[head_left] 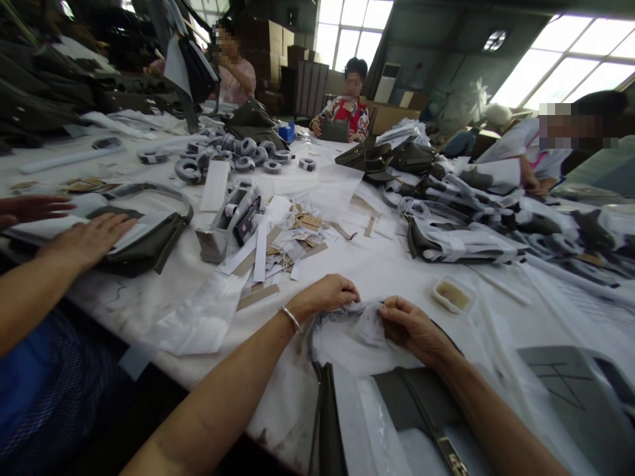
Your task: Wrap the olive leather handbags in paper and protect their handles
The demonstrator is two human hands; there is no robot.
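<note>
A dark olive handbag [411, 396] with a metal clasp lies at the table's near edge, its front partly covered by white wrapping. Its handle [313, 340] arches away from me, wound in thin plastic film. My left hand [330, 292], with a bangle at the wrist, has its fingers closed on the handle's top. To its right, my right hand [409, 324] pinches the same handle with thumb and forefinger. A crumpled bit of clear plastic wrap [372, 327] hangs from the handle between both hands.
A co-worker's hands [84, 238] rest on another bag at left. Tags and card strips [292, 248], a tape dispenser [231, 221] and rolled straps [238, 155] lie ahead. Wrapped bags [461, 244] and a small dish [452, 294] are right. Other people sit across the table.
</note>
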